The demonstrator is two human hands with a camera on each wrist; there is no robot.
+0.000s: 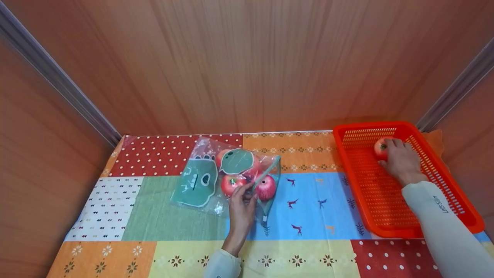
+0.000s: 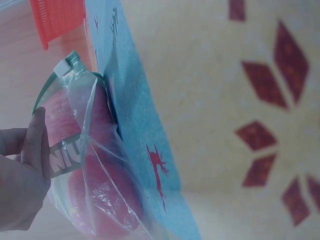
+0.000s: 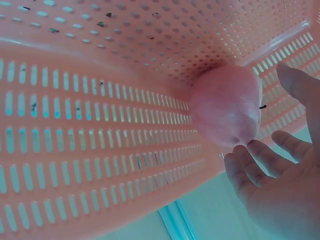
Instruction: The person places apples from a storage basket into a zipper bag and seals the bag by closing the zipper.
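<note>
Patchwork table (image 1: 181, 227) beneath, red basket (image 1: 401, 233) on the right, bulging clear bag (image 1: 200, 183) mid-table, the left hand (image 1: 241, 208) pinching its edge! Over in the basket, the right hand (image 1: 404, 160), fingers spread, reaches round an apple (image 3: 222, 107); smooth skin could slip from a loose grip.

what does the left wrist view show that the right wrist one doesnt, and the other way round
Only the left wrist view: the left hand with its fingers on the clear zip bag, the white slider, red fruit inside, and dark red diamond shapes printed on the cloth.

Only the right wrist view: the right hand beside a stemmed apple, and the inside of the slotted basket.

Both: part of that basket, just a corner in the left wrist view.
</note>
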